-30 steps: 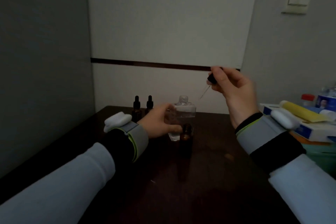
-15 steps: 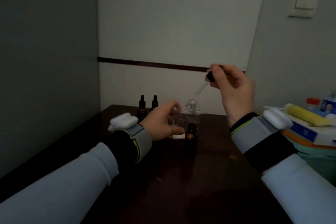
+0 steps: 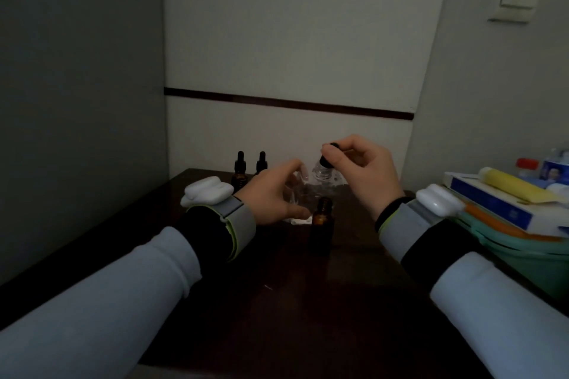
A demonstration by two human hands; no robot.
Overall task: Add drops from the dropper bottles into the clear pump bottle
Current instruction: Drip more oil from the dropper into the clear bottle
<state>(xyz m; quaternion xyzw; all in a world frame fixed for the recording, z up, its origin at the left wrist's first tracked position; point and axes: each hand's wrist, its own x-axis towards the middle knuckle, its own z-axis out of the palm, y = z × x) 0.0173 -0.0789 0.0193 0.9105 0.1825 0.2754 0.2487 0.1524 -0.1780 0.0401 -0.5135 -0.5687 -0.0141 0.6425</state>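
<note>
A clear pump bottle (image 3: 311, 191), its pump off and neck open, stands on the dark table. My left hand (image 3: 271, 194) grips its side. My right hand (image 3: 360, 172) pinches the black bulb of a dropper (image 3: 328, 157) right over the bottle's neck; the glass tube is hidden. An open amber dropper bottle (image 3: 321, 224) stands just in front of the clear one. Two capped amber dropper bottles (image 3: 240, 171) (image 3: 261, 162) stand at the back left by the wall.
The dark table (image 3: 277, 301) sits in a corner, walls close on the left and back. At the right edge a green bin (image 3: 523, 255) carries a blue-and-white box (image 3: 492, 203), a yellow tube (image 3: 511, 184) and small containers.
My right hand has come down and left with the dropper, from above the bottle to its open neck. My left hand has stayed on the clear bottle.
</note>
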